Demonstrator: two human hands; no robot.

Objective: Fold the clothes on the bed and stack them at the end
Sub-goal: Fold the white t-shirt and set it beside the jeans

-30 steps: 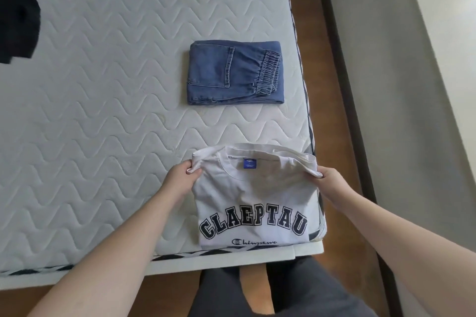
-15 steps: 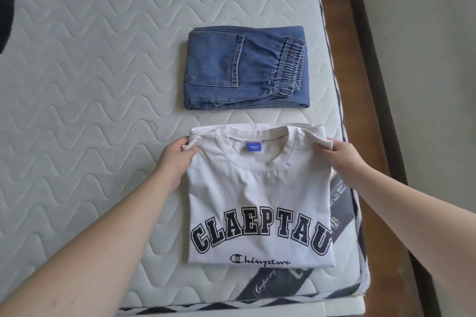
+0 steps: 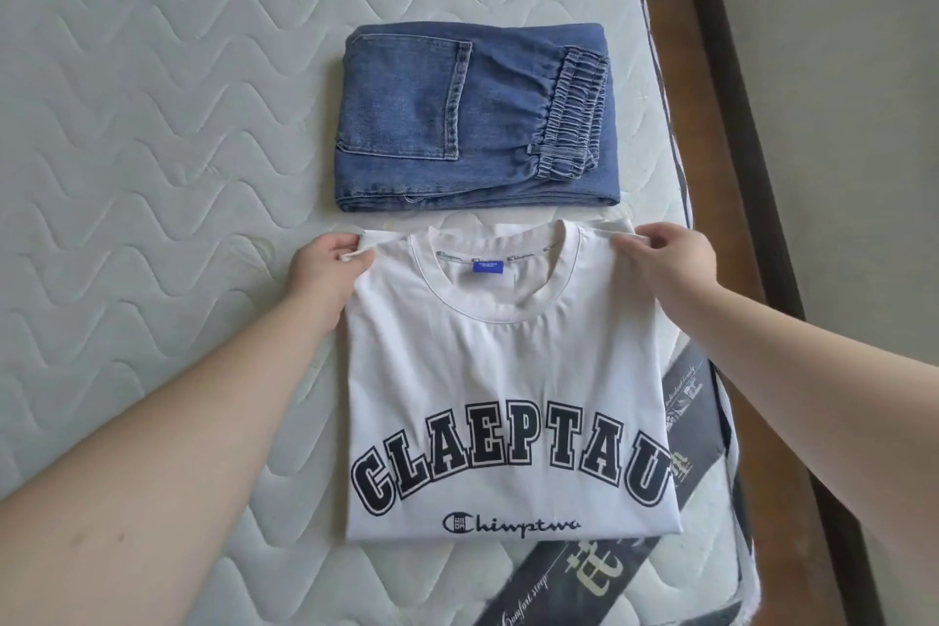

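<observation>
A folded white T-shirt (image 3: 508, 381) with dark block letters lies flat on the quilted mattress (image 3: 152, 142), its collar pointing away from me. My left hand (image 3: 330, 275) pinches its far left corner and my right hand (image 3: 660, 259) pinches its far right corner. Just beyond the shirt, folded blue jeans (image 3: 477, 117) rest on the mattress, a pocket and elastic waistband facing up. A narrow strip of mattress separates the two garments.
The mattress's right edge (image 3: 681, 198) runs close to both garments, with a dark printed label band (image 3: 686, 422) at the near right corner. Past the edge lie a wooden floor strip (image 3: 711, 117) and a grey wall (image 3: 838, 66).
The view has moved closer over the bed. The shirt, held by both far corners, has slid further onto the mattress toward the jeans and now lies flat.
</observation>
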